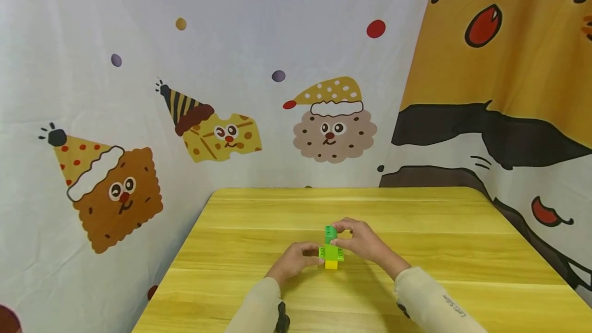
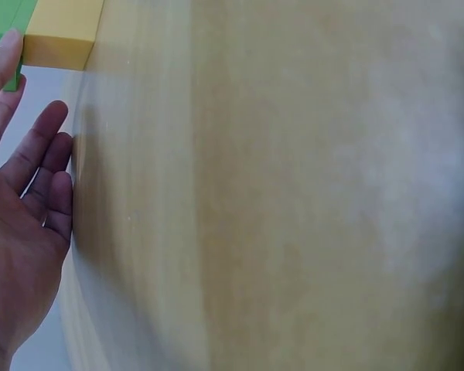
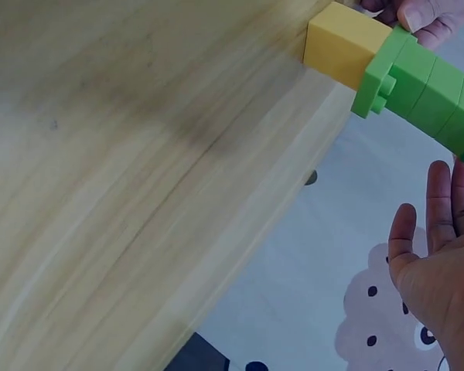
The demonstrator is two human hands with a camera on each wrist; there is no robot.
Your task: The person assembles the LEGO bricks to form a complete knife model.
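Observation:
A small tower of toy building bricks stands upright on the table. Its base is a yellow brick (image 1: 331, 265), also visible as a yellow block (image 3: 345, 45) in the right wrist view. Above that sits a wider light green brick (image 1: 331, 252) with studs on its sides. A darker green brick (image 1: 330, 234) tops the stack. My left hand (image 1: 295, 260) pinches the side of the wider light green brick between thumb and forefinger, its other fingers (image 2: 37, 147) spread below. With thumb and fingers, my right hand (image 1: 358, 239) grips the darker green brick from the right.
The wooden table (image 1: 222, 240) extends around the tower, and its far edge meets a hanging cloth (image 1: 240, 30) printed with cartoon snacks. Both forearms, in pale sleeves (image 1: 435, 297), reach in from the near side.

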